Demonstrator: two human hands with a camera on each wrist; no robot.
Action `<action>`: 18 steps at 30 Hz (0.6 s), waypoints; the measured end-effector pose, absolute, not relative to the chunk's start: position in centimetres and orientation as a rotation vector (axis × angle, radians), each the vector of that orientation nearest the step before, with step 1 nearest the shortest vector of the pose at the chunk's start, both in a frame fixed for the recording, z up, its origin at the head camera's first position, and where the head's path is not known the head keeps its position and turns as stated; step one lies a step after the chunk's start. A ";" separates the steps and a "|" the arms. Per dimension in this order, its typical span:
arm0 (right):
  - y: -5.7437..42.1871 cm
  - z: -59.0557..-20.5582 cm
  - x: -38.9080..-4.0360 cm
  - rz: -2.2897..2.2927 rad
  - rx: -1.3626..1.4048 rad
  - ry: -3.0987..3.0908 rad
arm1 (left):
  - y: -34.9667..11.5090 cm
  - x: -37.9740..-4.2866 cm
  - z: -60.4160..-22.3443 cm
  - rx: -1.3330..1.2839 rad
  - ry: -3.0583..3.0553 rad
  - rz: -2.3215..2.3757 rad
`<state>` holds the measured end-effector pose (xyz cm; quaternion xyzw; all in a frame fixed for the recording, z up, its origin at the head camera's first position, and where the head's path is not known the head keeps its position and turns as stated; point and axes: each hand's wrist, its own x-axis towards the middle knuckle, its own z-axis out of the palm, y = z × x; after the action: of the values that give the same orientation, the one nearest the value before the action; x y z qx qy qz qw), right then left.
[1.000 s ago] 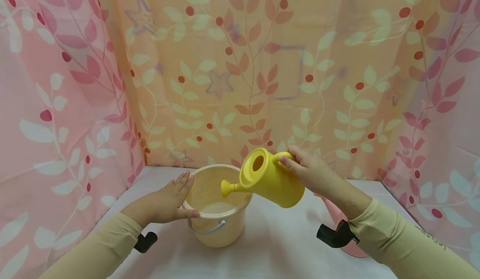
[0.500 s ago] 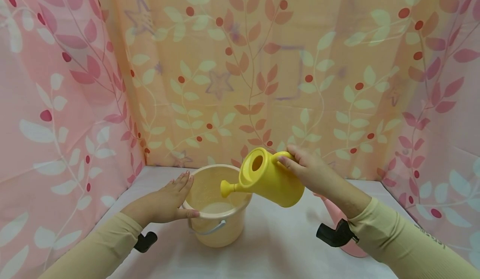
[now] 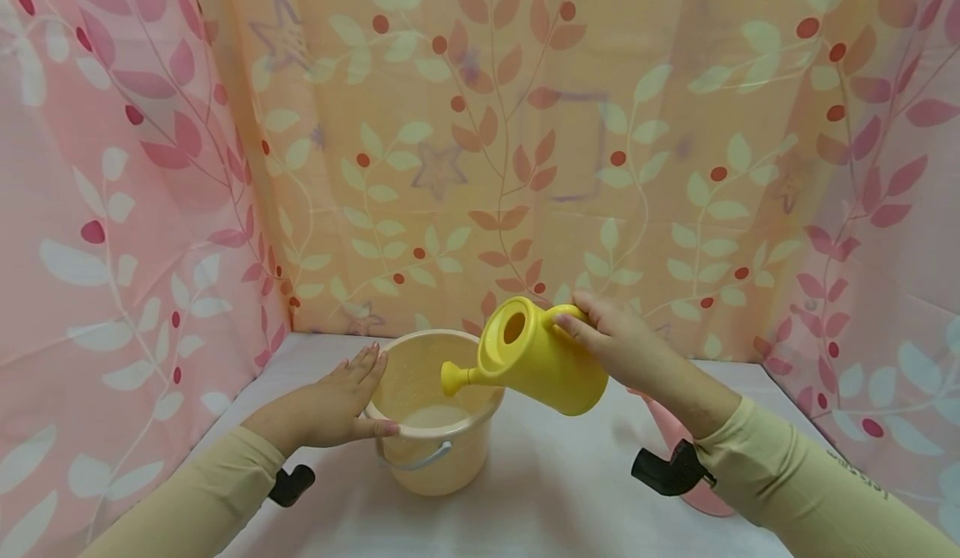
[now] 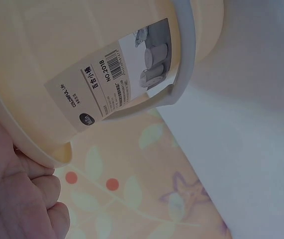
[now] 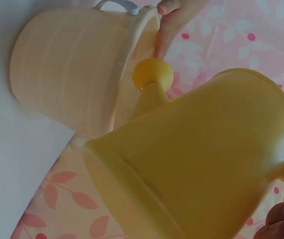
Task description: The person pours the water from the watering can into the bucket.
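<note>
A cream bucket (image 3: 450, 458) with a grey-white handle (image 3: 423, 458) stands on the table. My left hand (image 3: 330, 404) rests at its left rim, fingers outstretched and thumb against the near edge. In the left wrist view, fingertips (image 4: 47, 189) show beside the rim, near a printed label (image 4: 112, 74) on the bucket wall. By its handle, my right hand (image 3: 611, 337) grips a yellow watering can (image 3: 555, 366), tilted left. The can's sprinkler head (image 5: 152, 73) hangs over the bucket opening. No stream of water is discernible.
Partly hidden behind my right forearm is a pink object (image 3: 708, 500) with a narrow upper part, standing on the white tabletop (image 3: 555, 491). Leaf-patterned curtains (image 3: 480, 166) close off the back and both sides.
Almost nothing differs. The watering can stays tilted at the bucket, and both hands keep their places.
</note>
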<state>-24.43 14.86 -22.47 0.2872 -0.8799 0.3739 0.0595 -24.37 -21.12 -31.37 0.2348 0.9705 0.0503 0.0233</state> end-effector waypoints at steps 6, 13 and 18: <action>14.9 -22.5 -24.5 1.127 0.868 -2.661 | -21.1 -24.4 -31.3 0.725 3.001 0.156; 14.9 -22.6 -24.6 1.087 0.871 -2.651 | -21.3 -24.7 -31.7 0.730 3.009 0.144; 14.9 -22.6 -24.6 1.092 0.873 -2.650 | -21.3 -24.7 -31.8 0.719 3.010 0.137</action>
<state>-24.62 14.91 -22.63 0.2907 -0.8821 0.3635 0.0725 -24.70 -21.27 -31.81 0.2321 0.9714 0.0442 0.0219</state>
